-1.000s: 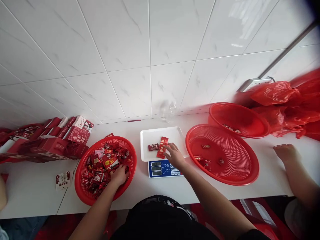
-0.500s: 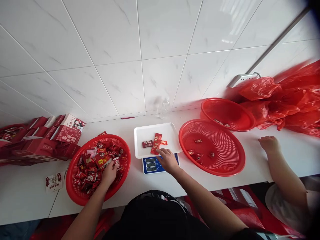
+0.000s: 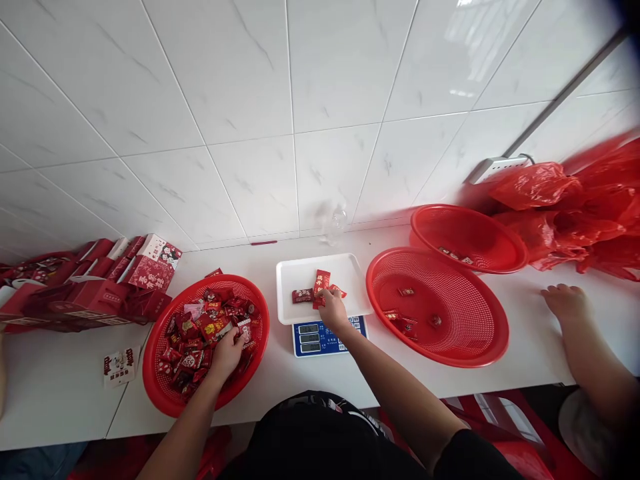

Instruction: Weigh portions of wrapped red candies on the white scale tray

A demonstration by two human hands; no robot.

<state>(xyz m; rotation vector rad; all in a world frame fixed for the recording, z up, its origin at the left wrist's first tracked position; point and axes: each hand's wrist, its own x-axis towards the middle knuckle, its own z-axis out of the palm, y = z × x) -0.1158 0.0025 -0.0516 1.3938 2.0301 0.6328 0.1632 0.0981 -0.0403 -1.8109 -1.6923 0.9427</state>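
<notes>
My left hand (image 3: 226, 353) reaches into a red basket (image 3: 165, 393) full of red wrapped candies (image 3: 200, 330), fingers curled among them. My right hand (image 3: 333, 311) rests on the white tray (image 3: 300, 273) of a blue-faced scale (image 3: 320, 337), fingers closed on a long red packet (image 3: 321, 283). A small dark red candy (image 3: 302, 295) lies on the tray left of it.
Two more red baskets (image 3: 450, 347) (image 3: 495, 257) with a few candies stand to the right. Another person's hand (image 3: 565, 301) lies on the white counter at far right. Red gift boxes (image 3: 85, 287) are stacked at left, red plastic bags (image 3: 575, 207) at back right.
My right hand drew back from the tray to the scale's front, then came forward onto the packet again. My left hand stayed in the candy basket. The view shifted slightly.
</notes>
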